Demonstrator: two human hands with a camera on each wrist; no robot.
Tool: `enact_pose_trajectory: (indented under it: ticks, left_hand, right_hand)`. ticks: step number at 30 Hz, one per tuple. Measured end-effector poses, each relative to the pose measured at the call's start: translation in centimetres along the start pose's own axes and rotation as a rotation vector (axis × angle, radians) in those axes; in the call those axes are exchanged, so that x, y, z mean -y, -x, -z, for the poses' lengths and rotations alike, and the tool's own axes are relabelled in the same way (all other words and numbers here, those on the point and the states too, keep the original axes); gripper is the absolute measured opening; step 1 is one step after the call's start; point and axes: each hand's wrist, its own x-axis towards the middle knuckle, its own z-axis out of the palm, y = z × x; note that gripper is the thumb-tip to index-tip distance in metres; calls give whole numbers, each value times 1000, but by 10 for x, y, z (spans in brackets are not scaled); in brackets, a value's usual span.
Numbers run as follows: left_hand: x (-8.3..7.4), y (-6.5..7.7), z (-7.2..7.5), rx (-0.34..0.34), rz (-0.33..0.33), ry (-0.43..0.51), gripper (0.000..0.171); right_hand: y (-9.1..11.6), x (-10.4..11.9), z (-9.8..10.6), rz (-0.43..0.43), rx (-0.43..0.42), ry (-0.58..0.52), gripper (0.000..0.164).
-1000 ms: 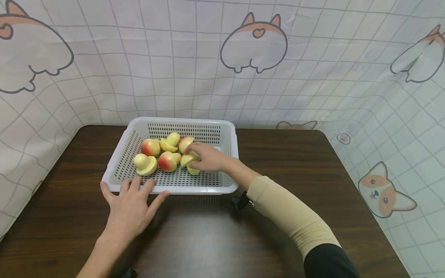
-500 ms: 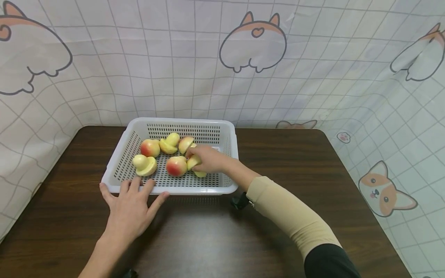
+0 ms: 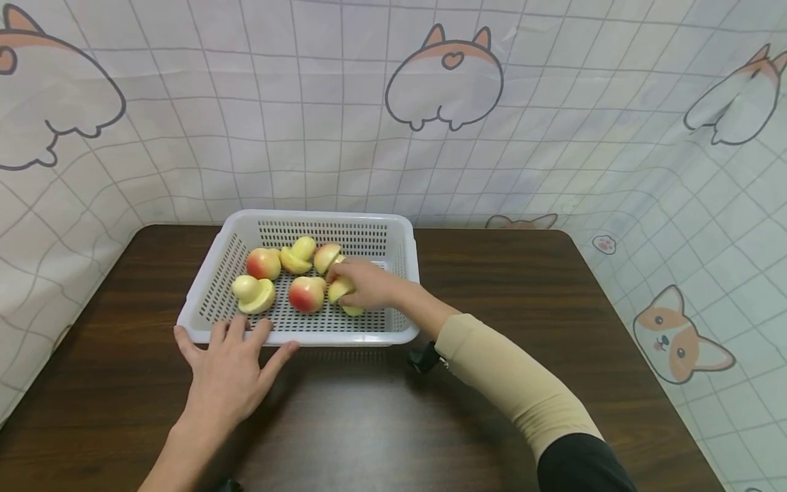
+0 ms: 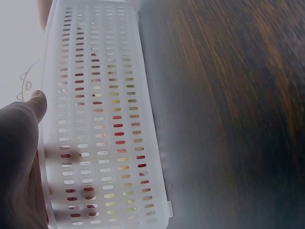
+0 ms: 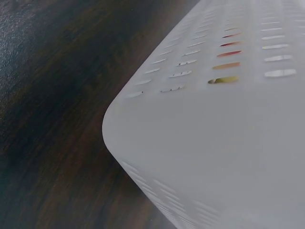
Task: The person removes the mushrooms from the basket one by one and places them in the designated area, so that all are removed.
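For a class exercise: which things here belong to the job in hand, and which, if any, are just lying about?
Seemingly in the job:
white perforated basket
red-and-yellow fruits
yellow fruit pieces, one gripped by the right hand
left hand, on the basket's rim

Just surroundings:
dark wooden table
corgi-print sheet

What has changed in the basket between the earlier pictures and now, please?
The front red fruit has shifted right and slightly toward the person; the yellow piece in the right hand has moved the same way. The left hand stays on the basket's rim; fruit at the left stays put.
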Motion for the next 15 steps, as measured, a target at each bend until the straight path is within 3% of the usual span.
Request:
enact_pose_trajectory:
  ticks: [5,15]
  left_hand:
    - [0,1,0,1,6,1,61]
    - [0,6,3,4,17,6,59]
  right_hand:
    - [2,0,2,22,-42,-16,36]
    - [15,4,13,86,-135,-149,36]
